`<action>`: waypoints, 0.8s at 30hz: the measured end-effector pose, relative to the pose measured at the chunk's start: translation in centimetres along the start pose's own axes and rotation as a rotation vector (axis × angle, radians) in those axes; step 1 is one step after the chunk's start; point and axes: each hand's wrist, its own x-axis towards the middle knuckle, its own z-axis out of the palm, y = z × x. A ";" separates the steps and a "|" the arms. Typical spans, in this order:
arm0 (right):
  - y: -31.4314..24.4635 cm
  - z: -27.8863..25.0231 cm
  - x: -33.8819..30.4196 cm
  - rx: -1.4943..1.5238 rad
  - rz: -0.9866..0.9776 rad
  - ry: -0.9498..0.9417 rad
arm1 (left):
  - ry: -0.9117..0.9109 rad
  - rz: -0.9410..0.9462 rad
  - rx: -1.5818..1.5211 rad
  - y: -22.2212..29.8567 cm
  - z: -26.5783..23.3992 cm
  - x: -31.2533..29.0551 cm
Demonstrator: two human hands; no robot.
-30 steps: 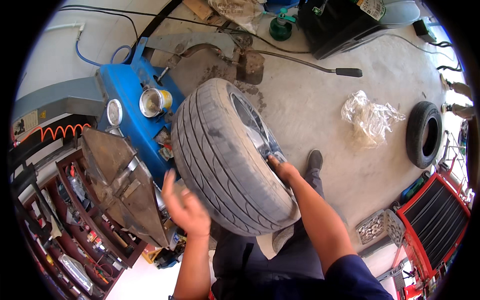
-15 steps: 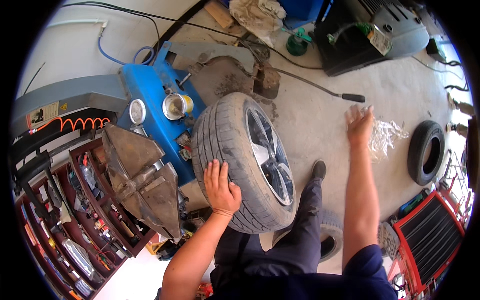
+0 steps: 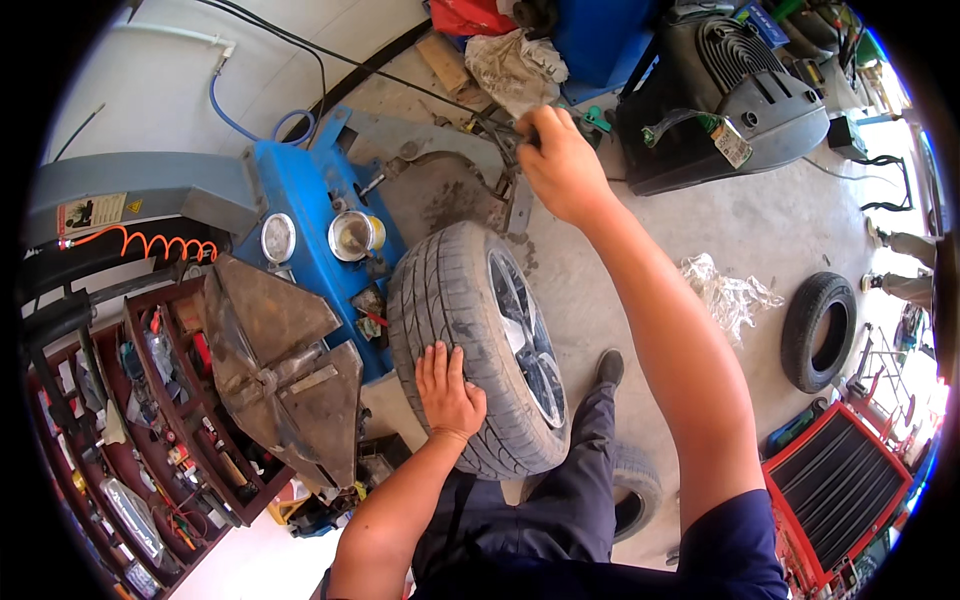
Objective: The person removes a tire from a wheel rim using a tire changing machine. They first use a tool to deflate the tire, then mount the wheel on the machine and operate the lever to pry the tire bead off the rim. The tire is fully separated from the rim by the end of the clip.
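The wheel [image 3: 490,350] stands upright against the blue machine [image 3: 310,215]. The left hand [image 3: 447,388] lies flat and open on its tread; the right hand [image 3: 560,160] closes around a metal lever [image 3: 505,135]. Steadying the wheel firmly while working the lever seems wise

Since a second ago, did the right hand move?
Yes. The right hand left the wheel and went up and away, past its top, to the metal lever by the blue machine.
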 end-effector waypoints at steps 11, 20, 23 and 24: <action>-3.3 -0.1 -2.5 -0.068 0.005 -0.219 | 0.007 0.027 0.041 -0.2 -0.1 0.4; -2.9 1.1 -3.7 -0.057 0.000 -0.161 | 0.007 0.015 0.064 -0.4 0.0 -0.1; -3.0 0.9 -4.0 -0.057 -0.014 -0.130 | 0.015 0.007 0.047 -0.3 0.4 -0.2; -3.2 0.6 -3.9 -0.068 0.009 -0.152 | 0.015 0.005 0.043 -0.1 0.4 -0.1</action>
